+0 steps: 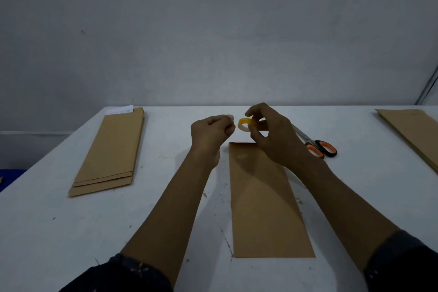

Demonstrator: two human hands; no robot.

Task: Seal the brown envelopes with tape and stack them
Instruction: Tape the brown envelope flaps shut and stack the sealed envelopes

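Note:
A long brown envelope (265,201) lies flat on the white table (47,225) in front of me, its far end under my hands. My right hand (272,135) holds a small yellow tape roll (245,123) above that end, fingers curled round it. Just left of the roll, my left hand (211,130) has its fingers curled, with thumb and fingertip pinched at the roll's edge; the tape end itself is too thin to make out. A stack of brown envelopes (111,152) lies at the left.
Orange-handled scissors (317,147) lie right of my right hand, partly hidden behind it. More brown envelopes (412,133) lie at the table's far right edge. White paper (120,109) sticks out from the left stack's far end. A grey wall stands behind the table.

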